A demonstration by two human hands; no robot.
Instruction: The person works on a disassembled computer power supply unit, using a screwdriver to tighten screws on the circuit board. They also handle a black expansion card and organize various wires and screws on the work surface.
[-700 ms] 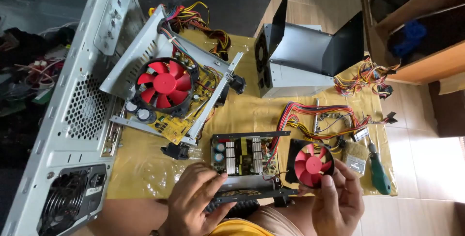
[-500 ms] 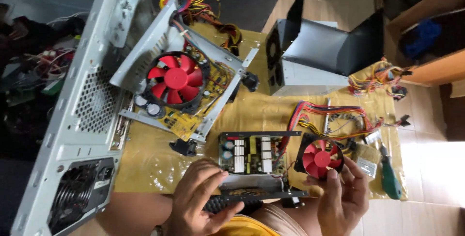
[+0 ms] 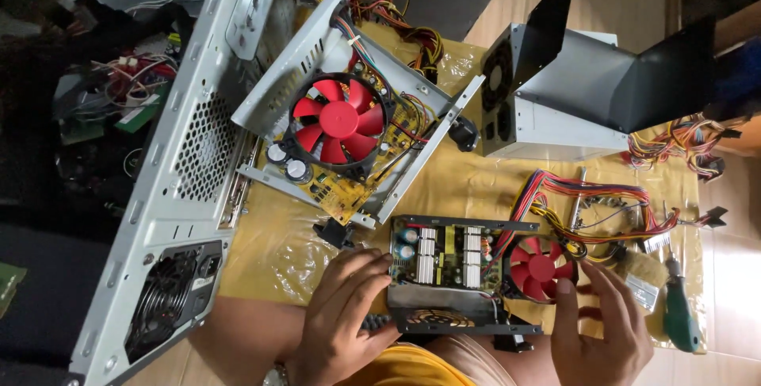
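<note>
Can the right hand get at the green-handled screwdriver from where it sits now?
Probably yes. The right hand rests by the small red fan, and the green-handled screwdriver lies just beyond it on the yellow sheet. Only a pale brush sits close by; nothing covers the handle.

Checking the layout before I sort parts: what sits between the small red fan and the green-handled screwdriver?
In the head view, a flat brush lies between the small red fan and the green-handled screwdriver, on the yellow sheet; the right hand touches the fan.
</note>
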